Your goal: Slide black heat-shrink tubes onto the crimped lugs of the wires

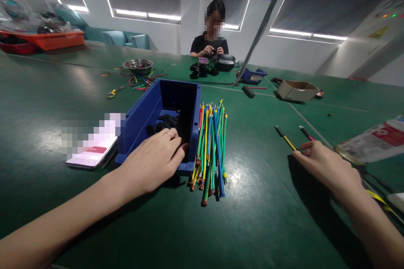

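My left hand reaches over the near edge of a blue bin. Its fingers are curled down among small black pieces, and the fingertips are hidden. Beside the bin's right wall lies a bundle of cut wires, mostly green, yellow and blue, with bare copper at the near ends. Over on the right, my right hand is closed in a pinch on a yellow wire with a black sleeve at its far end. Just past the knuckles a red wire with a black end shows; its other end is hidden.
A lit phone lies left of the bin. Farther back are a metal bowl, loose wires, a cardboard box and a small blue bin. A plastic bag lies right. Across the table sits a person.
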Demonstrator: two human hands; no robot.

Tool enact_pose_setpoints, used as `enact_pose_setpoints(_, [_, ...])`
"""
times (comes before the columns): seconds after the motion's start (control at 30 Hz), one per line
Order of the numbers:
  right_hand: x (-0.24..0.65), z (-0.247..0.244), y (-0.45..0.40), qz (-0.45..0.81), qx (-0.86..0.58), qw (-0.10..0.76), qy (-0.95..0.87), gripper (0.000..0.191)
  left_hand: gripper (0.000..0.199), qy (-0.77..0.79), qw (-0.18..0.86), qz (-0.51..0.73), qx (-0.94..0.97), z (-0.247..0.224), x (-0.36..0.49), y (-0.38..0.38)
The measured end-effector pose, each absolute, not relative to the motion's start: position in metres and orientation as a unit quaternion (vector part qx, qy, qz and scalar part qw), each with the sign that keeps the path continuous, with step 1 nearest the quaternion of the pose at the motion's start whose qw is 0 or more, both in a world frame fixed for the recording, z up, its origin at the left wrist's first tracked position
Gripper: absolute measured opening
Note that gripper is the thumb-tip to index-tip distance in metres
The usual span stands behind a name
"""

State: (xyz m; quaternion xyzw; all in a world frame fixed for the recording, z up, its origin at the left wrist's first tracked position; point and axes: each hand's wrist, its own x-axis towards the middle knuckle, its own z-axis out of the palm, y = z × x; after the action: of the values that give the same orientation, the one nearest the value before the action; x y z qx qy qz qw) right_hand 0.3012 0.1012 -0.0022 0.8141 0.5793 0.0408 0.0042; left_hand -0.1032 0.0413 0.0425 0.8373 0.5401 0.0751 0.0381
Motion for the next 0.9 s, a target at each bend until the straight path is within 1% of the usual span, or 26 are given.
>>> enact_pose_setpoints(0.1, [0.304, 0.000, 0.102, 0.007, 0.834, 0.051, 0.549, 0.037, 0.038, 0.534, 0.036, 0.063, 0.842, 0.043, -0.103, 0.042])
enact_pose_setpoints(0.2, [0.304, 0.001, 0.102, 0.011, 0.841, 0.059, 0.538, 0.039, 0.041, 0.528, 0.035, 0.050, 0.847, 0.042, -0.103, 0.043])
enact_pose_setpoints(0.3, [0.305, -0.001, 0.101, 0.047, 0.846, 0.040, 0.530, 0.040, 0.044, 0.529, 0.029, 0.042, 0.847, 0.043, -0.103, 0.043])
enact_pose_setpoints(0.43, [0.308, -0.005, 0.101, 0.130, 0.855, -0.012, 0.502, 0.046, 0.047, 0.526, 0.024, 0.040, 0.849, 0.043, -0.103, 0.043])
enact_pose_setpoints(0.5, [0.311, -0.009, 0.102, 0.150, 0.858, -0.029, 0.490, 0.047, 0.046, 0.522, 0.022, 0.044, 0.852, 0.043, -0.103, 0.043])
enact_pose_setpoints(0.6, [0.320, -0.015, 0.103, 0.148, 0.861, -0.037, 0.484, 0.044, 0.044, 0.517, 0.017, 0.050, 0.854, 0.040, -0.104, 0.043])
enact_pose_setpoints(0.9, [0.349, -0.020, 0.110, 0.079, 0.837, -0.043, 0.540, 0.036, 0.041, 0.538, 0.034, 0.059, 0.840, 0.040, -0.104, 0.043])
